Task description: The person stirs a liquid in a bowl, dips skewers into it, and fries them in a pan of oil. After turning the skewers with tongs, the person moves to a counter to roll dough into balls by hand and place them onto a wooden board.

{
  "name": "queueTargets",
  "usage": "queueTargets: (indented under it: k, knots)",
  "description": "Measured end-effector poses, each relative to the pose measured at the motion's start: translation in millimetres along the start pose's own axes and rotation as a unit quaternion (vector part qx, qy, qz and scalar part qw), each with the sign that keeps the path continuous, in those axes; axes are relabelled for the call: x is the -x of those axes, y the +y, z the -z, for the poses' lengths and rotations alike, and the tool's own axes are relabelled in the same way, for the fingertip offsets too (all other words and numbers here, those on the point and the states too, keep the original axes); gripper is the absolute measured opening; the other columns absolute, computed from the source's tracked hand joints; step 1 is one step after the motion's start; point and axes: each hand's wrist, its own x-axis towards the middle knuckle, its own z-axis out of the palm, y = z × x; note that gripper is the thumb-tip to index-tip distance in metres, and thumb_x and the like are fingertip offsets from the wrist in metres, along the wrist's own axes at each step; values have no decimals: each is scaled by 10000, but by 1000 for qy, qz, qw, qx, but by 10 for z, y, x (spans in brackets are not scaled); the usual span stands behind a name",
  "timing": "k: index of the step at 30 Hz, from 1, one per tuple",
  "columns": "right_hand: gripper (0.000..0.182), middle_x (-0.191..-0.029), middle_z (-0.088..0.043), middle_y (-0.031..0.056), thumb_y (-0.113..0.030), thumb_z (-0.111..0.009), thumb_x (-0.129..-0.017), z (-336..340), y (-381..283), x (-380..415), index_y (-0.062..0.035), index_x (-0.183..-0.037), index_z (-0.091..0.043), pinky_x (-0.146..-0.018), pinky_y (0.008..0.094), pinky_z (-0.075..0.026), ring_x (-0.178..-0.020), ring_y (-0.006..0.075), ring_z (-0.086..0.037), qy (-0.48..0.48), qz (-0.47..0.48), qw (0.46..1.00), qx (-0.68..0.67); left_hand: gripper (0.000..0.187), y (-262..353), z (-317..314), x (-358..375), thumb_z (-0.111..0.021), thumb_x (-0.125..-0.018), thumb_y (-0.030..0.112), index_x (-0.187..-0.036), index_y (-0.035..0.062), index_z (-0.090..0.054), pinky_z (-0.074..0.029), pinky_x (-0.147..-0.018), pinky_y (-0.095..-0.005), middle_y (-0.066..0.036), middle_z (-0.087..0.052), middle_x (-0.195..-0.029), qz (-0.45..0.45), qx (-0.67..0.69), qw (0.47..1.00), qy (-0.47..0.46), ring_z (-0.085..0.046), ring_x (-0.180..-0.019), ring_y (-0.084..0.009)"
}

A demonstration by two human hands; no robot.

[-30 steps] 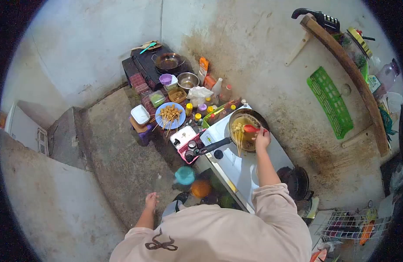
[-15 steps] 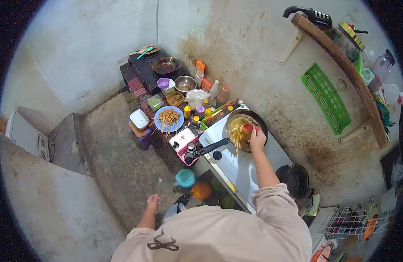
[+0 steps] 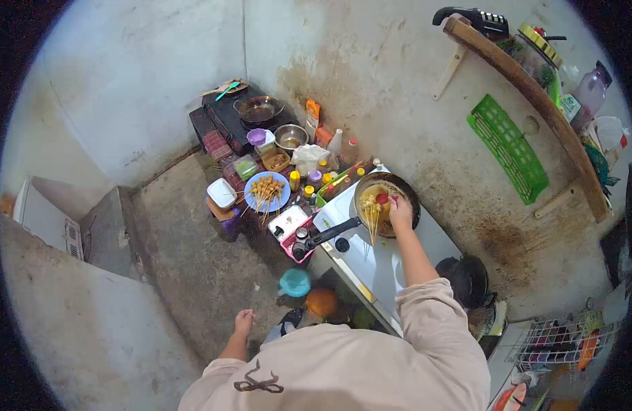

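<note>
My right hand (image 3: pixel 400 214) is closed on a small red utensil (image 3: pixel 382 198), like a scoop or spoon, over the frying pan (image 3: pixel 410 194). Its exact kind is hard to make out. Skewers (image 3: pixel 373 222) lie in the pan's yellowish liquid, their sticks poking out over the near rim. The pan rests on a white stove top (image 3: pixel 384 267), its black handle pointing left. Low at my left side hangs my left hand (image 3: pixel 243 322), its fingers curled in and nothing visible in them.
A blue plate of skewers (image 3: pixel 278 203) stands left of the stove, beside bottles, a pink basket (image 3: pixel 292 240) and a metal bowl (image 3: pixel 291 137). A dark pan (image 3: pixel 463 281) is at the right. Above hangs a wooden shelf (image 3: pixel 535 103); a teal container (image 3: pixel 294 282) sits below.
The red utensil has tipped and shifted slightly left over the skewers, turning in my right hand. My left hand stays low, with little movement. The view has shifted slightly.
</note>
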Motion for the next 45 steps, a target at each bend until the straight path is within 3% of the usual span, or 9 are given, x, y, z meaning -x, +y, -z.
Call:
queueTargets:
  k: [6,13,17,27,30,32,38,42,45]
  knots:
    - [131,-711,-552,152,-141,-507,-728,219,6,193,-79,-829,-562,-620,343,-409,-673,282,-533,-32,-3,999,-6,156,-136,86,41,-464,-754,133,-885,57,-503,-367,-419,-213,-30,-542,-709,-7,-3,1000,-15,-468,-492,-95]
    - [140,-726,-553,139,-166,-505,-727,573,0,412,-89,-827,-565,-633,361,-395,-696,287,-519,88,-54,991,-87,142,-112,110,29,-464,-763,132,-875,55,-502,-388,-442,-219,-27,-536,-703,40,10,999,-5,-472,-514,-97]
    - [143,-741,-559,137,-173,-504,-732,477,199,546,-89,-832,-563,-656,349,-403,-709,282,-531,57,-50,996,-45,137,-49,94,-4,-471,-761,130,-863,43,-498,-402,-461,-223,-28,-532,-701,48,-27,998,-40,-476,-544,-100]
    - [143,-716,-553,141,-175,-492,-740,534,90,504,-100,-827,-578,-634,344,-403,-678,274,-520,106,-91,986,-88,117,300,-89,-51,-472,-760,117,-838,37,-506,-406,-471,-228,-27,-525,-694,-39,-85,991,-94,-482,-567,-106]
    - [158,-655,-514,153,-209,-516,-730,988,146,758,-93,-815,-581,-607,369,-382,-653,300,-479,197,-74,978,4,118,312,-89,-86,-474,-762,124,-842,46,-511,-404,-466,-230,-29,-526,-695,-77,-92,988,-94,-476,-553,-110]
    - [169,-648,-494,139,-223,-516,-731,1209,283,1037,-98,-821,-586,-600,371,-373,-661,293,-460,226,-133,964,37,124,326,-92,-89,-475,-764,132,-852,54,-515,-402,-460,-230,-30,-527,-695,-87,-112,985,-99,-469,-532,-112]
    - [160,-626,-478,133,-215,-525,-722,1292,648,1706,-82,-782,-591,-567,375,-367,-633,280,-457,214,-115,962,126,136,443,-198,-30,-477,-761,144,-865,73,-527,-361,-419,-212,-9,-523,-660,-40,-163,981,-101,-453,-511,-92]
    - [159,-604,-493,121,-213,-530,-720,1195,724,1769,-75,-749,-605,-569,343,-380,-615,254,-477,228,-138,954,137,115,664,-320,-105,-497,-751,150,-818,60,-521,-348,-410,-206,-15,-518,-648,-102,-224,960,-133,-445,-486,-91]
    - [207,-548,-512,135,-244,-521,-717,1061,947,1793,-76,-635,-609,-526,377,-379,-528,277,-483,240,-240,936,91,119,771,-500,-168,-502,-742,146,-799,45,-528,-355,-415,-217,-20,-519,-657,-132,-114,972,-155,-449,-497,-89]
